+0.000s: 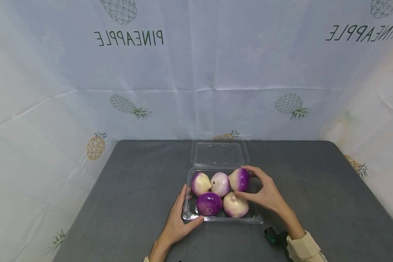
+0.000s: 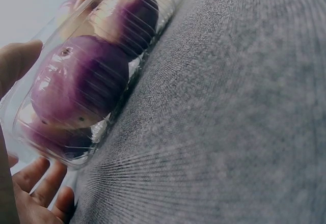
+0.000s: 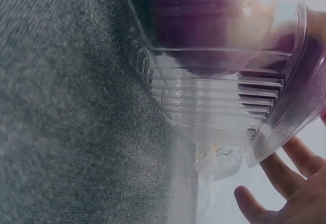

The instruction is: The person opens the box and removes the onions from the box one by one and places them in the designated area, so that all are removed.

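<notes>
A clear plastic box (image 1: 257,219) holds several shiny purple-and-white onions, among them a deep purple one (image 1: 209,203) at the front left. My left hand (image 1: 177,222) grips the box's front left corner, thumb at the front rim and fingers along the left side. My right hand (image 1: 266,191) reaches over the right side and grips the back right onion (image 1: 239,179), fingers behind and thumb in front. That thumb lies close above the pale front right onion (image 1: 235,205). In the left wrist view, onions (image 2: 84,81) show through the box wall.
The box's hinged lid (image 1: 220,153) lies open toward the back edge of the dark grey table (image 1: 144,182). A black strap-like object (image 1: 275,236) is at the right wrist. Pineapple-printed cloth (image 1: 196,65) hangs behind and at both sides.
</notes>
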Tool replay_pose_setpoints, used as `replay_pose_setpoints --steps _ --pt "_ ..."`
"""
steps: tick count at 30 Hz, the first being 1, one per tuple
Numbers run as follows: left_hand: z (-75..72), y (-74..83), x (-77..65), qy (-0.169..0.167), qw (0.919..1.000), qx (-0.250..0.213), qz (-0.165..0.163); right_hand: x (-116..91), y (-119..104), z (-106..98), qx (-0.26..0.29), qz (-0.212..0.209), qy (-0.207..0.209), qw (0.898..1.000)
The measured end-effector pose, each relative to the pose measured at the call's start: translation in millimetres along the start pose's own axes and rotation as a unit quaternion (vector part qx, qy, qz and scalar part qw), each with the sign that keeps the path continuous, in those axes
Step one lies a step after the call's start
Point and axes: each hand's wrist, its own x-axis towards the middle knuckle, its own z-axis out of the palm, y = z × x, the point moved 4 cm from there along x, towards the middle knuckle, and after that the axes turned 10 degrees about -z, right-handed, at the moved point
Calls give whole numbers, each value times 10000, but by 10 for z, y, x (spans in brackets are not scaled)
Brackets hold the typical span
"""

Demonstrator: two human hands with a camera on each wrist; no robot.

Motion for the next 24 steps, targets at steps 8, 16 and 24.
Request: replay_pose_setpoints --steps 8,16,24 --pt "-2 -2 -2 27 10000 -23 33 -2 -6 -18 -146 -83 249 9995" --pt "-6 13 4 48 10000 -22 18 2 -12 -29 -51 46 413 9991" --pt "-4 10 2 67 10000 18 -23 7 -18 -46 155 27 703 9974"
